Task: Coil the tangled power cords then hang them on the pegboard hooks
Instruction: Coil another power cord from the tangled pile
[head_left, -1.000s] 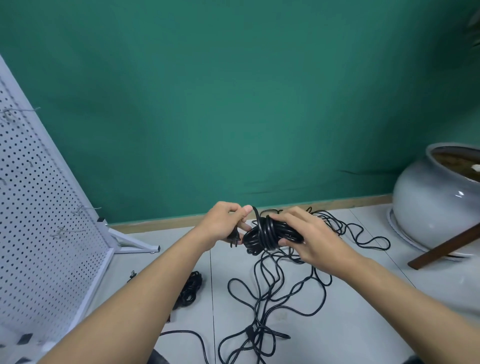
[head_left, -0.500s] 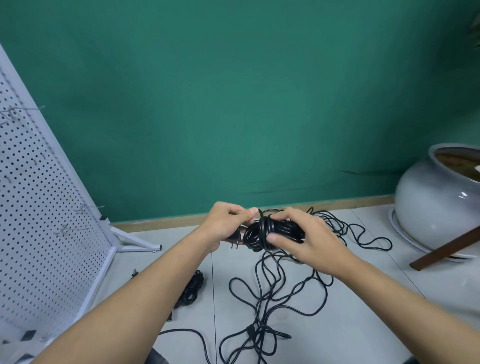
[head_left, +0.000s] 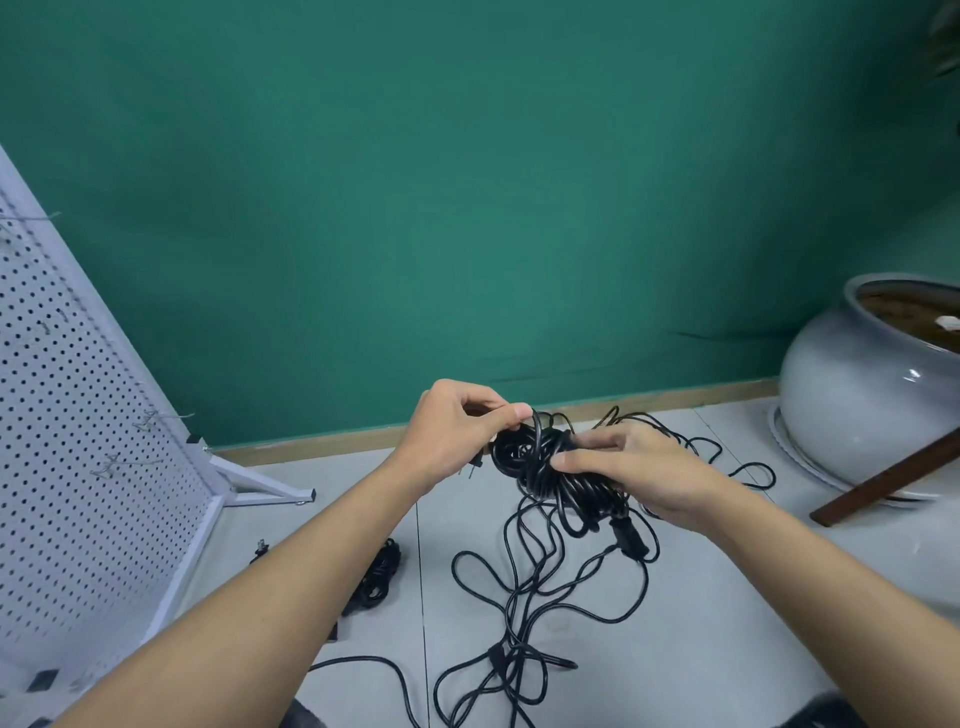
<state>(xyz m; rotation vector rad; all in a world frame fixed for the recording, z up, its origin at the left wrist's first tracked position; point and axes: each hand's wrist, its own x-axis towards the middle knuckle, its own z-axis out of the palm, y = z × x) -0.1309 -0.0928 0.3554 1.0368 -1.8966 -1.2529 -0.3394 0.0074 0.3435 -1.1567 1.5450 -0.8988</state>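
A black coiled power cord (head_left: 540, 467) is held in mid-air between both hands. My left hand (head_left: 457, 431) pinches the cord's loose end near its plug at the coil's left side. My right hand (head_left: 634, 467) grips the coil from the right, thumb across the bundle. A black connector (head_left: 629, 538) hangs below the coil. More tangled black cords (head_left: 524, 613) sprawl on the floor underneath. A second bundled cord (head_left: 376, 577) lies on the floor to the left. The white pegboard (head_left: 78, 441) leans at the left, with wire hooks (head_left: 150, 418) sticking out.
A large grey ceramic pot (head_left: 862, 400) stands at the right, with a brown wooden stick (head_left: 883, 478) leaning against it. The pegboard's white foot (head_left: 270, 491) reaches out over the light tile floor. A green wall closes the back.
The coil has tilted, its right end dropping lower, and the connector now hangs below it. My left hand has drawn the loose end over the coil's left side.
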